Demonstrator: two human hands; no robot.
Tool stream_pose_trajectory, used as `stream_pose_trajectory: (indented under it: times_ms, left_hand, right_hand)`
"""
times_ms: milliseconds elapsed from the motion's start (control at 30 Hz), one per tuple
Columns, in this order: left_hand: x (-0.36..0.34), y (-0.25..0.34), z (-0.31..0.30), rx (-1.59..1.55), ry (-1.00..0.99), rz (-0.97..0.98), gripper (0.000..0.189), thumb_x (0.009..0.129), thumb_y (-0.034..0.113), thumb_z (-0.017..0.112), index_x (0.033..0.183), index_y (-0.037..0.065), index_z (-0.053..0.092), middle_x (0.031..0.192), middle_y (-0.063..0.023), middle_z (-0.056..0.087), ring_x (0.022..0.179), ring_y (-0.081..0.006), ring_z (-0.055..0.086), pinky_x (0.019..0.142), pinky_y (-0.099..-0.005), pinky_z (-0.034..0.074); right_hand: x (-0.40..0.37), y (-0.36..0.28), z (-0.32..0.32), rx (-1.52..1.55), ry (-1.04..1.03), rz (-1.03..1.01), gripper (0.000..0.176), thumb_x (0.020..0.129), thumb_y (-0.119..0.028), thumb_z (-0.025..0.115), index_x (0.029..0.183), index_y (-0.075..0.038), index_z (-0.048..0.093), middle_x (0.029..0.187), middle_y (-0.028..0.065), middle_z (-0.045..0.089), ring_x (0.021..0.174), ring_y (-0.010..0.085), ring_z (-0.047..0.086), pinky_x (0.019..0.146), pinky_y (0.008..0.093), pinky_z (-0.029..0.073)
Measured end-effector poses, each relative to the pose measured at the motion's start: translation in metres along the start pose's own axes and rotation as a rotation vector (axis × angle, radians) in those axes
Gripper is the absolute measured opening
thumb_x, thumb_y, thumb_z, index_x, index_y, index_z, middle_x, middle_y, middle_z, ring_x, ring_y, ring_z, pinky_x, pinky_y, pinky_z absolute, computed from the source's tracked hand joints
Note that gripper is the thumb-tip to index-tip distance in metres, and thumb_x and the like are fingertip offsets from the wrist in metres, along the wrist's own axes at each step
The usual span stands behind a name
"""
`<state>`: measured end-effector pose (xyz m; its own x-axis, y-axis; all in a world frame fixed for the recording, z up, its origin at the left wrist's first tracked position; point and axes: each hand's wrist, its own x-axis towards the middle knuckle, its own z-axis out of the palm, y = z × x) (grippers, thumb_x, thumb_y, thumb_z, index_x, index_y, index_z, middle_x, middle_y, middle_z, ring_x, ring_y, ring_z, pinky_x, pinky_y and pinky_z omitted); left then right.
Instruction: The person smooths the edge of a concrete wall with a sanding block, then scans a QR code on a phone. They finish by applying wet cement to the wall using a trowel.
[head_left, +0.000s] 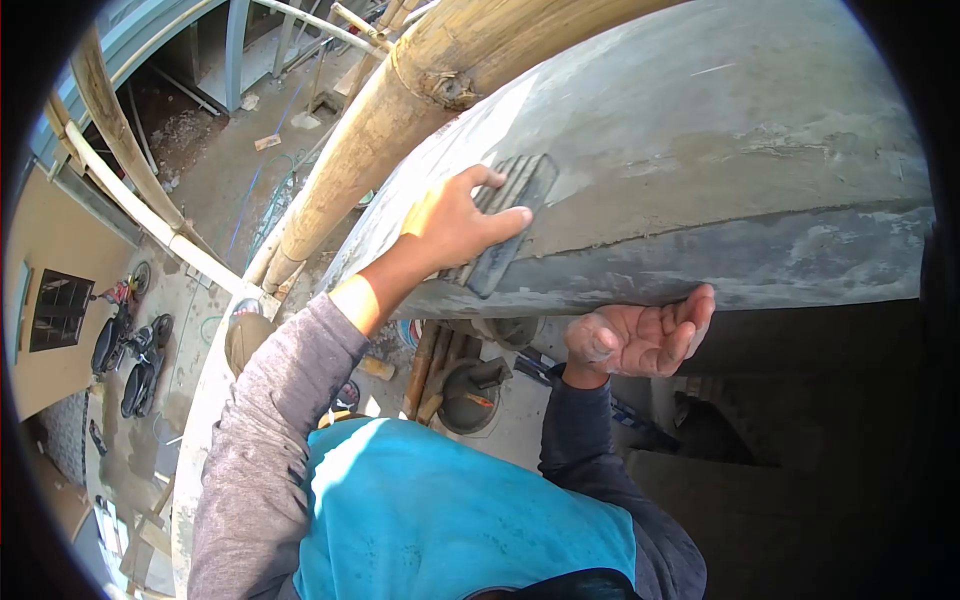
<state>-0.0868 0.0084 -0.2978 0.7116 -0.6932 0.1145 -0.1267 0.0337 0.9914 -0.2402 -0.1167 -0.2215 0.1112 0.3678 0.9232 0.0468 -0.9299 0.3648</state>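
My left hand (455,222) grips a dark grey plastering float (500,255), its thumb on the near side and fingers over the ribbed part. The float lies against a curved grey cement surface (680,170), close to its lower edge. Wet-looking plaster with a rough ridge runs along that surface, above a darker smooth band (760,260). Just under the band's bottom edge, my right hand (640,338) is palm up with nothing in it, its fingers loosely curled and smeared with cement.
A thick bamboo pole (350,150) crosses beside the cement surface. Below are a bucket of mortar (468,395) with a tool in it and some bamboo poles (428,370). Parked motorbikes (145,370) stand far down at left. A dark opening (800,400) lies to the right.
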Motion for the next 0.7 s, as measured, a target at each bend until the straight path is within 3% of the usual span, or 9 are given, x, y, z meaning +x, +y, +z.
stream_pose_trajectory:
  times_ms: [67,133,167,300,400,500,600,667,700]
  left_hand:
    - [-0.005,-0.014,-0.002,0.106,0.031,-0.029,0.066,0.072,0.05,0.077,0.118,0.003,0.063,0.079,-0.0069,0.059,0.072,-0.0149,0.056,0.067,-0.0307,0.047]
    - [-0.007,0.005,-0.006,-0.028,0.11,-0.065,0.067,0.073,0.051,0.076,0.117,0.003,0.063,0.077,-0.005,0.058,0.07,-0.0135,0.055,0.065,-0.0289,0.047]
    - [-0.004,0.026,-0.005,-0.215,0.105,0.013,0.068,0.073,0.052,0.076,0.116,0.001,0.063,0.078,-0.0045,0.058,0.07,-0.0126,0.054,0.063,-0.0272,0.046]
    - [0.006,0.118,0.001,-0.197,0.156,0.368,0.072,0.072,0.058,0.073,0.116,0.001,0.063,0.078,-0.0077,0.057,0.072,-0.0166,0.057,0.064,-0.0309,0.047]
    - [0.003,0.124,0.006,-0.138,0.144,0.345,0.073,0.072,0.059,0.073,0.116,0.002,0.063,0.079,-0.0094,0.057,0.073,-0.0182,0.057,0.066,-0.0322,0.047]
    - [-0.008,0.063,-0.005,-0.103,-0.035,0.1,0.068,0.072,0.054,0.074,0.116,0.004,0.064,0.082,-0.0106,0.059,0.075,-0.0198,0.058,0.069,-0.0333,0.048]
    - [-0.018,-0.013,-0.002,0.026,-0.004,0.007,0.065,0.073,0.051,0.075,0.116,0.005,0.064,0.082,-0.0093,0.06,0.078,-0.0189,0.058,0.071,-0.0322,0.048]
    - [-0.022,-0.029,-0.004,0.031,0.063,-0.124,0.062,0.074,0.049,0.075,0.117,0.006,0.064,0.083,-0.0079,0.061,0.081,-0.017,0.058,0.073,-0.0312,0.048]
    - [-0.015,-0.021,0.0,-0.105,0.067,-0.051,0.061,0.075,0.047,0.075,0.117,0.005,0.065,0.081,-0.0062,0.061,0.078,-0.015,0.057,0.071,-0.0296,0.047]
  right_hand:
    - [0.003,0.0,-0.006,0.011,-0.051,-0.003,0.059,0.098,-0.046,0.04,0.143,-0.008,0.027,0.144,0.0243,0.031,0.135,0.0366,0.037,0.115,0.0497,0.029]
    - [0.004,0.0,-0.005,0.022,-0.104,-0.009,0.059,0.1,-0.044,0.039,0.144,-0.009,0.024,0.147,0.0228,0.027,0.135,0.0352,0.035,0.113,0.0476,0.032]
    - [0.004,0.0,-0.006,0.017,-0.101,-0.013,0.059,0.1,-0.044,0.04,0.144,-0.008,0.024,0.146,0.0229,0.027,0.135,0.0354,0.035,0.113,0.0475,0.032]
    - [0.003,0.001,-0.008,0.025,-0.094,-0.01,0.06,0.099,-0.044,0.044,0.143,-0.007,0.024,0.146,0.023,0.027,0.135,0.0358,0.035,0.113,0.0475,0.032]
    - [0.002,-0.001,-0.009,0.03,-0.089,0.018,0.06,0.098,-0.043,0.045,0.142,-0.007,0.025,0.146,0.023,0.027,0.135,0.0358,0.036,0.113,0.0474,0.032]
    - [0.003,0.0,-0.008,0.042,-0.094,0.011,0.059,0.098,-0.041,0.046,0.142,-0.007,0.025,0.146,0.0226,0.027,0.134,0.0358,0.036,0.113,0.0473,0.033]
    - [0.002,0.001,-0.005,0.003,-0.049,-0.004,0.062,0.096,-0.048,0.044,0.142,-0.008,0.031,0.141,0.0236,0.035,0.135,0.0367,0.038,0.116,0.0518,0.027]
    - [0.002,0.003,-0.003,0.03,-0.044,-0.007,0.062,0.096,-0.048,0.044,0.142,-0.009,0.031,0.142,0.0229,0.035,0.135,0.0364,0.038,0.116,0.0514,0.028]
    - [0.001,0.003,-0.002,0.042,-0.038,-0.007,0.062,0.096,-0.048,0.045,0.142,-0.009,0.031,0.142,0.0222,0.035,0.135,0.036,0.038,0.116,0.051,0.028]
